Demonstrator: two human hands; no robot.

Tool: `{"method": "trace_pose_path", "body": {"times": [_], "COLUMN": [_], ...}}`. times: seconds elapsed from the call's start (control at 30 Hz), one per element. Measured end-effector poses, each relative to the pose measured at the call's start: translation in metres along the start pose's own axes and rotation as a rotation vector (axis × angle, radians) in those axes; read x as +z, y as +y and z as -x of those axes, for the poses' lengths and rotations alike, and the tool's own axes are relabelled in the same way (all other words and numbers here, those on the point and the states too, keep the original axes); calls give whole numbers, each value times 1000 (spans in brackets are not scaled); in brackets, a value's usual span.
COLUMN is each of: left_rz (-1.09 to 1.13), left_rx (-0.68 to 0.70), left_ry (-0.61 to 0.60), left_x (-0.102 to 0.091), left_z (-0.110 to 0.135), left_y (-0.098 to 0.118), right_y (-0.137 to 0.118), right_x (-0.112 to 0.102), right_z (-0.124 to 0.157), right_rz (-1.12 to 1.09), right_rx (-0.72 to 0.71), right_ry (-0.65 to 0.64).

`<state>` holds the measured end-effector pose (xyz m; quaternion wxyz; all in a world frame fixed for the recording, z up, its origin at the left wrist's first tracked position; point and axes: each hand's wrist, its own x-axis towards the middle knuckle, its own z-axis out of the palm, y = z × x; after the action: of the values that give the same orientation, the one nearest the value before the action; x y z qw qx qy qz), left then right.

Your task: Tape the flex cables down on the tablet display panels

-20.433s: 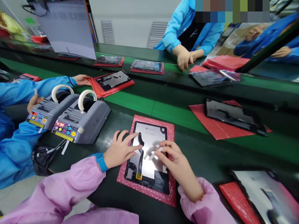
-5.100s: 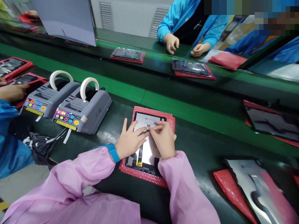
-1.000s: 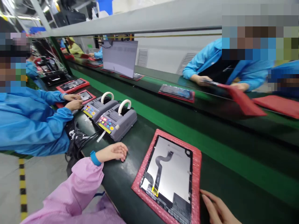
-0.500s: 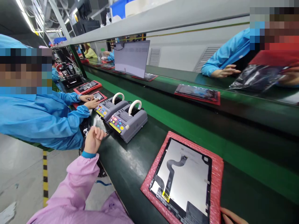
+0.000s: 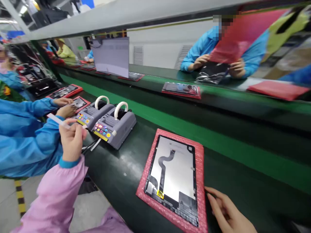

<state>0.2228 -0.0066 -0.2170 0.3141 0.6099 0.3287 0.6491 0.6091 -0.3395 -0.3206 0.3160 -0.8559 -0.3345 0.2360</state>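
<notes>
Over by the grey, boxy tape dispensers [image 5: 121,127], up comes the left hand [image 5: 71,140], low over the dark-green bench [image 5: 126,191] a second ago, now pinching a pale, flat tape strip [image 5: 57,119], so a piece looks cut and ready. Right hand [image 5: 225,210] half open, fingers loosely bent at the edge of the red bubble-wrap pouch [image 5: 199,161], nothing seen in its grasp. Flat on that pouch: a silver-backed, black-framed panel [image 5: 178,171], dark ribbon cable [image 5: 162,174] winding to a yellow tab [image 5: 160,194].
</notes>
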Motion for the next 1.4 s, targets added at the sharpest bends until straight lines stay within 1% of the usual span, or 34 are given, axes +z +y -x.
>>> {"method": "trace_pose_path", "body": {"times": [0.03, 0.07, 0.13, 0.17, 0.2, 0.23, 0.27, 0.3, 0.37, 0.4, 0.43, 0.47, 0.5, 0.53, 0.57, 0.6, 0.63, 0.67, 0.7, 0.73, 0.8, 0.9, 1.1, 1.27, 1.4], "left_rz": [32, 42, 61, 67, 70, 68, 64, 60, 47, 41, 41, 50, 67, 88, 108, 123, 131, 129, 117, 99, 47, -16, -70, -100, -120], "left_rx": [23, -21, -221, -283, -290, -253, -201, -148, -77, -72, -84, -107, -139, -174, -199, -210, -204, -185, -151, -108, -31, 7, -9, 13, 2], "left_ry": [-113, -339, -1040, -1279, -1430, -1540, -1608, -1649, -1687, -1684, -1659, -1608, -1523, -1412, -1289, -1177, -1088, -1037, -1017, -1021, -1055, -1103, -1126, -1135, -1136], "left_x": [13, 29, 67, 88, 109, 127, 142, 154, 166, 168, 168, 167, 166, 164, 163, 163, 163, 163, 163, 164, 164, 165, 168, 171, 172], "left_z": [8, 16, 33, 41, 49, 56, 63, 69, 79, 83, 86, 88, 89, 91, 91, 92, 93, 94, 95, 96, 97, 100, 109, 117, 119], "left_y": [16, 30, 53, 60, 63, 64, 63, 60, 50, 44, 37, 30, 22, 14, 5, -3, -11, -18, -24, -29, -34, -36, -35, -38, -40], "right_y": [-12, -27, -60, -77, -93, -109, -122, -133, -146, -149, -151, -151, -150, -149, -148, -148, -149, -149, -150, -151, -152, -152, -154, -152, -151], "right_x": [0, 0, 0, 0, 1, 1, 3, 4, 6, 6, 6, 4, 3, 1, -1, -1, 0, 3, 8, 14, 28, 42, 45, 49, 53], "right_z": [5, 9, 13, 13, 11, 8, 5, 0, -9, -13, -18, -22, -26, -31, -35, -39, -44, -49, -53, -57, -64, -71, -78, -82, -81], "right_rz": [-21, -44, -92, -122, -152, -178, -196, -206, -233, -259, -295, -336, -371, -381, -362, -315, -245, -164, -85, -17, 84, 185, 287, 321, 337], "right_rx": [-23, -73, -230, -317, -393, -447, -481, -497, -485, -469, -450, -426, -403, -385, -379, -382, -391, -406, -424, -442, -480, -520, -536, -553, -570], "right_ry": [55, 118, 218, 223, 204, 161, 99, 33, -88, -113, -110, -82, -38, -5, 1, -27, -78, -139, -197, -245, -297, -303, -281, -263, -235]}}
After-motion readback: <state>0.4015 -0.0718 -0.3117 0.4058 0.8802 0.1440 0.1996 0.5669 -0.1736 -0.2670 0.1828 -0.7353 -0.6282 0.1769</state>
